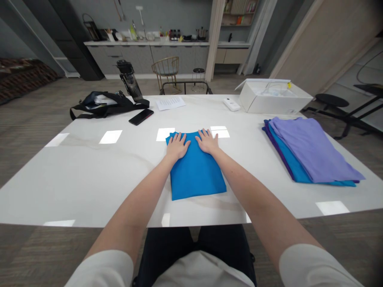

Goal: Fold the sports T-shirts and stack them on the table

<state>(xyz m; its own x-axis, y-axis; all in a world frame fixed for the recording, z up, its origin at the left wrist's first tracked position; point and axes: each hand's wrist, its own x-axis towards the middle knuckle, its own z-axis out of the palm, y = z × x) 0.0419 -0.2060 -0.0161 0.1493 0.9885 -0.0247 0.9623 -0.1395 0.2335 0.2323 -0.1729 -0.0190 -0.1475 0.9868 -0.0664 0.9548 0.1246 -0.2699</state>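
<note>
A folded blue cloth [196,173], perhaps a garment, lies flat on the white table in front of me. On its far left corner my left hand [178,146] rests palm down, fingers spread. My right hand [207,142] presses flat on the far right part of the same cloth, thumb pointing away from the other fingers. Neither hand grips anything. To the right lies a stack of folded cloths, with a lavender cloth [314,149] on top and a blue cloth [299,171] and a dark purple one beneath.
The glossy white table [89,179] carries a black bag [104,103], a dark bottle [130,81], a phone [141,116] and a printed sheet [170,103] at the back left. A white box [272,97] and a small white device [231,104] stand at the back right.
</note>
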